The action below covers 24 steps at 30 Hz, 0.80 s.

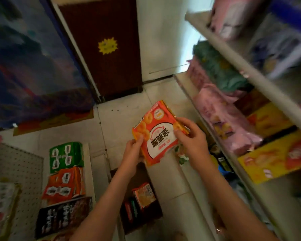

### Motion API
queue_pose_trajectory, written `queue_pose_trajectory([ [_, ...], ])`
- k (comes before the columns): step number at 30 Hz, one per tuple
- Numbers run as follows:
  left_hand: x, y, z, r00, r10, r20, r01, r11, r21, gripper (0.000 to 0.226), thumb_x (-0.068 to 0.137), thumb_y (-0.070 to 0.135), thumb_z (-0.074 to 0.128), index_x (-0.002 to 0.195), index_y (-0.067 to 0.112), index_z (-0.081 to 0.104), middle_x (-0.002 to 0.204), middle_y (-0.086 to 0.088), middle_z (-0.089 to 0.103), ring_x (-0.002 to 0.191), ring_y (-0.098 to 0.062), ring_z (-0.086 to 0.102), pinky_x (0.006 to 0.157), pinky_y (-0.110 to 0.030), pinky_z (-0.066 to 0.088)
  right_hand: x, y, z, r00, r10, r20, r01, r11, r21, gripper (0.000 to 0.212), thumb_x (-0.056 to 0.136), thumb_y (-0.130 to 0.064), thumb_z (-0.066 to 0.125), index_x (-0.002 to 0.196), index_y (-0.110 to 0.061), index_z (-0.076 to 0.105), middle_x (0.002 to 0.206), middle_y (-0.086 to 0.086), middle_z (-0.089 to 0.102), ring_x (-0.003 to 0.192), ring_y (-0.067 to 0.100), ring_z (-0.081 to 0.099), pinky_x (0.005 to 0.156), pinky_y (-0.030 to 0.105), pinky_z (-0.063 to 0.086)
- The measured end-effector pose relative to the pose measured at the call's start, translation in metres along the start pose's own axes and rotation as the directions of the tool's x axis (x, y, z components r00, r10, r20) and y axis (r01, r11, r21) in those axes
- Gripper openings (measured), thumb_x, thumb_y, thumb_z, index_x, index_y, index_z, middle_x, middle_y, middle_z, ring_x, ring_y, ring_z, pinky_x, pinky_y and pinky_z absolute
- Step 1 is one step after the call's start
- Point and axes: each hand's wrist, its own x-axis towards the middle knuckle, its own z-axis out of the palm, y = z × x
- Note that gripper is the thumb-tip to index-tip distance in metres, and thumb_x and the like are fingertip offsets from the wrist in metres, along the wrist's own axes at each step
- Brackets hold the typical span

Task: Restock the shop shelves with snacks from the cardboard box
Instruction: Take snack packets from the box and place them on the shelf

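An orange-red snack packet (156, 129) with a white label and ring-shaped snacks printed on it is held upside down over the floor, with more packets stacked behind it. My left hand (131, 153) grips its lower left edge. My right hand (191, 138) pinches its right edge, thumb on the front. Below my arms stands the brown cardboard box (141, 221), open, with a few snack packets (144, 195) inside. The shelf unit (247, 79) runs along the right, close to my right hand.
The right-hand shelves hold pink bags (222, 117), green bags (217, 65) and yellow boxes (274, 157). On the left, a low shelf carries green (66, 156), orange (64, 185) and black (63, 216) packs beside a pegboard (19, 173). A dark brown door (104, 47) closes the aisle ahead.
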Motion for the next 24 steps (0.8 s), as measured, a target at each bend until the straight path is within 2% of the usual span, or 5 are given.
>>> queue_pose_trajectory([
  [7,-0.109,0.076,0.062,0.898,0.296,0.326,-0.391,0.875,0.284,0.064,0.079,0.056,0.065,0.133,0.026,0.05,0.126,0.005,0.057,0.115,-0.016,0.055,0.091,-0.027,0.042,-0.098,-0.099,-0.102,0.992,-0.075,-0.1,0.074,0.997,-0.019,0.016,0.079,-0.023,0.072,0.095,-0.025,0.07,0.096,0.002,0.07,0.088,0.02,0.068,0.07,0.035,0.058],
  [10,-0.157,0.08,0.085,0.824,0.144,0.548,-0.359,0.88,0.31,0.067,0.07,0.057,0.066,0.13,0.027,0.053,0.118,0.002,0.067,0.111,-0.019,0.062,0.097,-0.035,0.047,-0.142,-0.119,-0.138,0.989,-0.098,-0.106,0.098,0.995,-0.012,0.008,0.08,-0.018,0.071,0.087,-0.021,0.069,0.081,0.001,0.068,0.07,0.012,0.066,0.053,0.02,0.05],
  [16,-0.256,0.031,0.137,0.756,0.052,0.653,-0.254,0.942,0.218,0.018,0.084,0.019,0.064,0.102,0.016,0.06,0.081,-0.002,0.075,0.07,-0.015,0.072,0.061,-0.029,0.059,-0.224,-0.132,-0.2,0.985,-0.057,-0.162,0.063,0.998,0.03,0.015,0.083,-0.015,0.067,0.098,-0.015,0.066,0.096,0.013,0.067,0.08,0.02,0.065,0.068,0.028,0.052],
  [21,-0.301,0.0,0.163,0.755,0.098,0.649,-0.189,0.979,0.072,0.042,0.071,0.029,0.076,0.108,0.013,0.064,0.098,-0.013,0.074,0.082,-0.025,0.072,0.072,-0.039,0.059,-0.277,-0.14,-0.237,0.991,-0.045,-0.129,0.051,0.998,0.047,0.038,0.082,-0.027,0.07,0.117,-0.017,0.057,0.115,0.008,0.066,0.103,0.023,0.065,0.094,0.043,0.051],
  [24,-0.326,-0.006,0.184,0.747,0.164,0.644,-0.188,0.982,-0.033,0.056,0.068,0.034,0.074,0.117,0.011,0.062,0.109,-0.017,0.07,0.092,-0.03,0.07,0.077,-0.043,0.058,-0.31,-0.152,-0.256,0.993,-0.031,-0.11,0.038,0.997,0.069,0.047,0.081,-0.028,0.069,0.124,-0.018,0.053,0.113,0.004,0.068,0.097,0.02,0.068,0.08,0.036,0.056],
])
